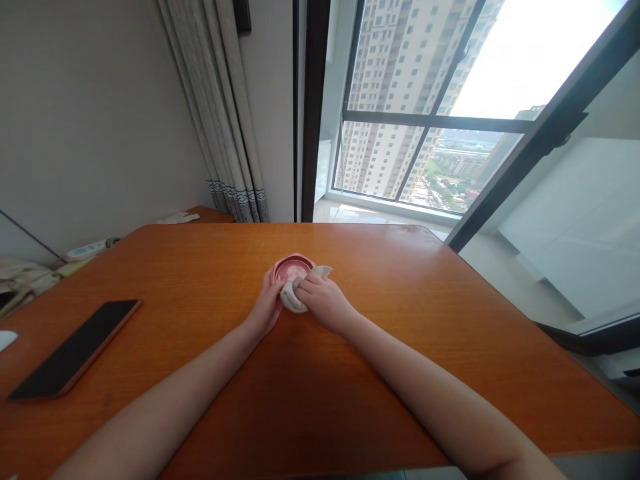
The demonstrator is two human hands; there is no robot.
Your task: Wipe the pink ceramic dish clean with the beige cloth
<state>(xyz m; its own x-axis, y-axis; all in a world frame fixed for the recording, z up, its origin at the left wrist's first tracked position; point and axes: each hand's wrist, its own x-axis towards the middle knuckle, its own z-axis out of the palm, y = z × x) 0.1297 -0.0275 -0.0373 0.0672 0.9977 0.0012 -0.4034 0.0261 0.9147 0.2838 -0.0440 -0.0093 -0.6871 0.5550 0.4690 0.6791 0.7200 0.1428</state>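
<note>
Over the middle of the brown table (210, 393), a small pink dish (293, 267) is tipped so that its round inside faces me. My left hand (269, 304) grips the dish by its left side, with the thumb toward the near rim. My right hand (325, 301) is closed on a whitish cloth (294, 298), bunched up and pressed to the dish's near edge. One corner of the cloth sticks out above the right fingers. The fingertips of both hands are partly hidden by the cloth and the dish.
A flat black slab with a brown edge (75, 350) lies at the left of the table. A white object (7, 339) shows at the left border. Beyond the table are a grey curtain (220, 100) and a large window (425, 120).
</note>
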